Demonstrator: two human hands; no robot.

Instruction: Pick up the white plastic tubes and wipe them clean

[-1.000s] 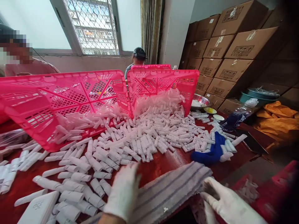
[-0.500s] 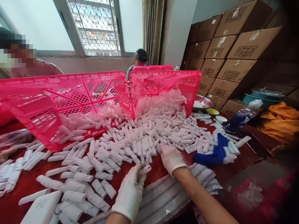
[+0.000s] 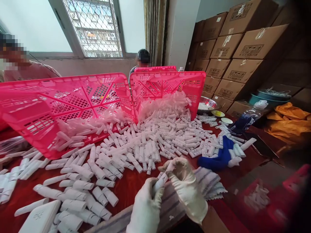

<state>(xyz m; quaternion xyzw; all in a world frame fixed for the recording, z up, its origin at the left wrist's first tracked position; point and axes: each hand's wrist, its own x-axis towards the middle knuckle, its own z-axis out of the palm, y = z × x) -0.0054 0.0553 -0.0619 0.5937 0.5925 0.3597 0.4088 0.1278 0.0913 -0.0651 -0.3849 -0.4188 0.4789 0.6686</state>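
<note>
My gloved left hand (image 3: 145,205) curled closed around a white tube (image 3: 160,182) at lower centre; my right hand (image 3: 186,186) pinched its upper end, above a striped towel (image 3: 168,202). Loose tubes (image 3: 155,136) filled mid-frame, before pink baskets (image 3: 167,74).

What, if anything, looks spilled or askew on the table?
Pink baskets lie tipped on their sides, white tubes spread from them across the table, like a spill, though possibly deliberate. The towel is rumpled at its right end.
</note>
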